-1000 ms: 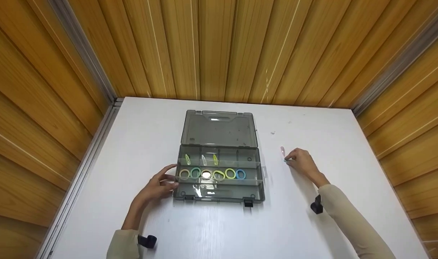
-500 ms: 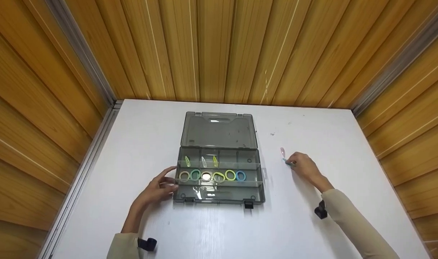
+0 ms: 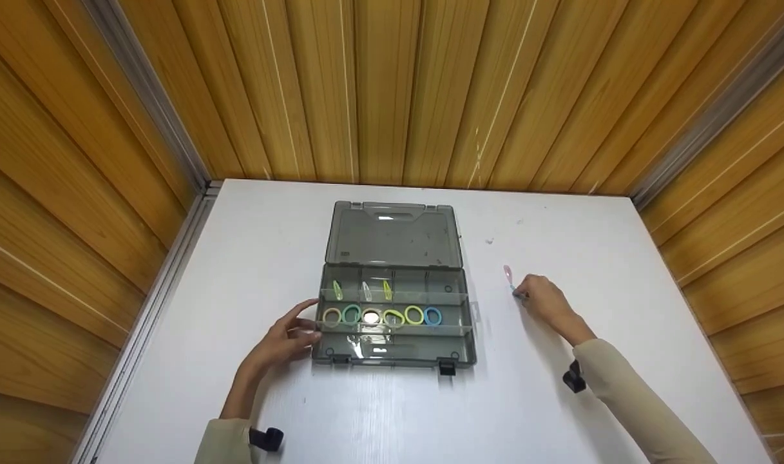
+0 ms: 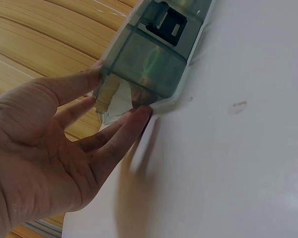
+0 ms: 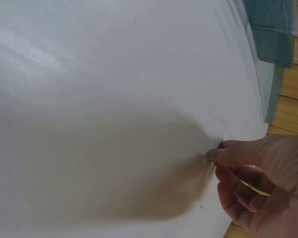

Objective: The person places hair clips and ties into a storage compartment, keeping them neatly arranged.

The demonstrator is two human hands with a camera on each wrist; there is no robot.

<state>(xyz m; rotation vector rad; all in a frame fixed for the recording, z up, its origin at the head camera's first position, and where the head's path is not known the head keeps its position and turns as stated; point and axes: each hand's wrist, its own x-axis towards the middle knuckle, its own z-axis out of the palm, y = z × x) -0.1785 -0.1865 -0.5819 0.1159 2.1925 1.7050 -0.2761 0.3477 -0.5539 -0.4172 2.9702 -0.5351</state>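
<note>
An open, see-through grey compartment box (image 3: 392, 348) lies on the white table in the head view. Three snap hair clips, such as the white one (image 3: 366, 291), stand in its back row. Several coloured hair ties, one of them blue (image 3: 433, 316), fill part of the middle row. My left hand (image 3: 279, 341) rests its fairly straight fingers and thumb against the box's left side. To the right of the box, my right hand (image 3: 546, 303) pinches a small blue hair clip (image 3: 516, 292) at the table, mostly covered by the fingertips. A pink hair clip (image 3: 507, 273) lies just beyond it.
The box's lid (image 3: 395, 235) is folded back flat behind it. Two dark latches, one at the front right (image 3: 447, 368), stick out at the front. Wood-look panels (image 3: 379, 90) wall in the table (image 3: 392, 412) at the back and sides.
My right hand has drawn slightly right and nearer with the blue clip between its fingertips. The left hand stays against the box.
</note>
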